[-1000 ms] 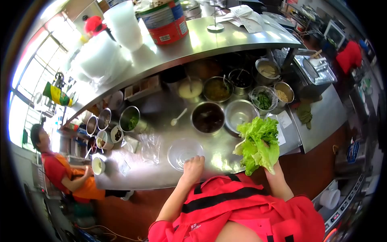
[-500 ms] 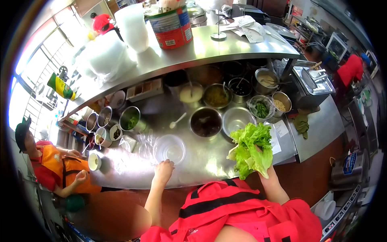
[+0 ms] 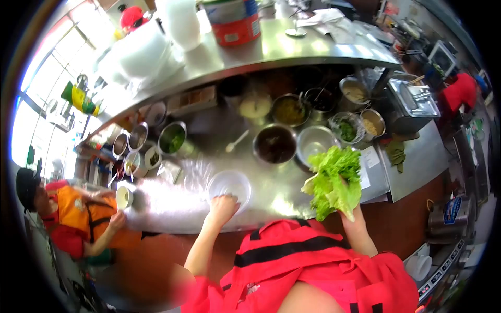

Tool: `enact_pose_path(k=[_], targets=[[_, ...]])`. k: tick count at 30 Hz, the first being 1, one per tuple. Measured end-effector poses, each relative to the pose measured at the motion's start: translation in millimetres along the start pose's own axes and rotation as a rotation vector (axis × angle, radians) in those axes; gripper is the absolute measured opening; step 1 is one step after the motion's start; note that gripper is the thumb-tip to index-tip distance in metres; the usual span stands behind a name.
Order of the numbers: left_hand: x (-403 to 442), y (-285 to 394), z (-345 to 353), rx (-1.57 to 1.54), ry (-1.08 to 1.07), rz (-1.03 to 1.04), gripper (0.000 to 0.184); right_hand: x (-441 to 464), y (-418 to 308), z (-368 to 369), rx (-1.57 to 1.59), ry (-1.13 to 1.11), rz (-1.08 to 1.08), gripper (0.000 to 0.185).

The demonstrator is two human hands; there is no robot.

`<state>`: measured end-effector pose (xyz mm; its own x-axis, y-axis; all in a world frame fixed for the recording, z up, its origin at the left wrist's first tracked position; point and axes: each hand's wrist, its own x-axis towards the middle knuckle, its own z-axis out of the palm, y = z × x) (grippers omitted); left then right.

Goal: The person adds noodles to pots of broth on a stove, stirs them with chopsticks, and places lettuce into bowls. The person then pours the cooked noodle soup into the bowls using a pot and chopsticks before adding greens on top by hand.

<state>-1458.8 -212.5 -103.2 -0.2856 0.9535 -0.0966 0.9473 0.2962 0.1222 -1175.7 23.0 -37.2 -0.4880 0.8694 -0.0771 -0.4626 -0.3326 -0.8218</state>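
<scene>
My left hand [image 3: 224,207], fingers curled, is closed at the near rim of a clear plastic bowl [image 3: 244,190] on the steel counter. Its fingertips reach over the rim, and their undersides are hidden. In my right hand [image 3: 355,215] is a bunch of green leaf lettuce [image 3: 334,180], held above the counter's front edge. The leaves cover most of the right fingers. Beyond the lettuce stands a shiny metal bowl [image 3: 315,143], with a pot of dark liquid [image 3: 275,144] to its left. A white spoon [image 3: 237,141] lies behind the plastic bowl.
Clear plastic bags [image 3: 197,175] lie left of the bowl. Several metal pots of ingredients line the back, under a raised steel shelf [image 3: 271,49]. At the left, a co-worker in an orange apron [image 3: 78,208] has a hand by a small white cup [image 3: 124,197].
The view has shifted. My left fingers now reach farther over the plastic bowl's rim, and the bowl sits slightly nearer to me. The co-worker's hand has moved to the white cup.
</scene>
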Motion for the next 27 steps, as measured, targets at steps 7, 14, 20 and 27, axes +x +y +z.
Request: enact_pose_path(k=[7, 14, 20, 27], targets=[[-4.8, -3.3, 27.6, 0.004, -0.125, 0.02, 0.012, -71.7, 4.9, -50.1, -0.656, 0.037, 0.073, 0.051], [-4.7, -6.5, 15.4, -0.023, -0.041, -0.085, 0.013, -83.3, 5.4, -64.2, -0.948, -0.023, 0.136, 0.053], [-5.1, -9.8, -1.1, 0.012, 0.025, -0.106, 0.01, -83.6, 10.4, -60.9, -0.897, 0.002, 0.098, 0.054], [1.7, -20.2, -27.3, 0.15, 0.299, -0.167, 0.012, -86.2, 10.3, -69.7, -0.943, -0.01, 0.114, 0.058]])
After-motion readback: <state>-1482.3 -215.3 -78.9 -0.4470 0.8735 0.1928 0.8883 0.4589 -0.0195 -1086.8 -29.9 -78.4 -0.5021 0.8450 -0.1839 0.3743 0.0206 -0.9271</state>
